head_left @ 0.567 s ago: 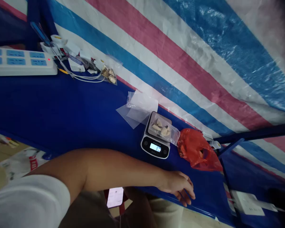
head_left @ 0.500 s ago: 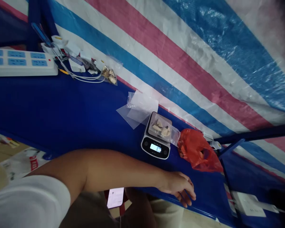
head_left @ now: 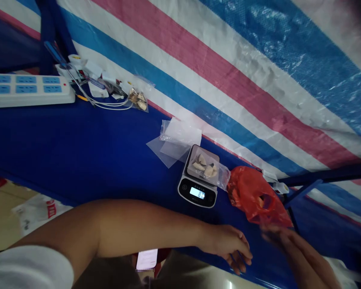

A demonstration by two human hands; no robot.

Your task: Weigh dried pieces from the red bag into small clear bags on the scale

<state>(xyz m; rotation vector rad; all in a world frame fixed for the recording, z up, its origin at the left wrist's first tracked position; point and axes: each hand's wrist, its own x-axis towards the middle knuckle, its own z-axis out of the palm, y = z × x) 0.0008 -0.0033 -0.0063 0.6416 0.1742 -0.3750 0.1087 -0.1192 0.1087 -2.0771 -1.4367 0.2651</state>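
Note:
My left hand [head_left: 235, 248] rests low over the front of the blue table, its loosely bent fingers apart with nothing in them. Farther right, my right hand [head_left: 289, 245] is smeared by motion at the lower edge of a red plastic bag [head_left: 252, 194]. Whether its fingers hold or touch the bag cannot be made out. Between the left forearm and the striped sheet stands a small digital scale [head_left: 185, 194] with a lit display. On its pan lies a clear plastic bag [head_left: 223, 176] with several pale, dark-edged pieces [head_left: 209, 170] inside.
Flat clear bags [head_left: 180, 136] lie behind the scale. A white power strip [head_left: 33, 99], a screwdriver [head_left: 54, 52], cables and small packets sit at the back left. A striped sheet [head_left: 198, 60] hangs behind the table [head_left: 87, 152]. A lit phone [head_left: 147, 259] is below the edge.
My right hand has come into view from the lower right, beside the red bag. My left hand shows slightly lower and farther right, with its fingers still apart. The whole view has shifted a little.

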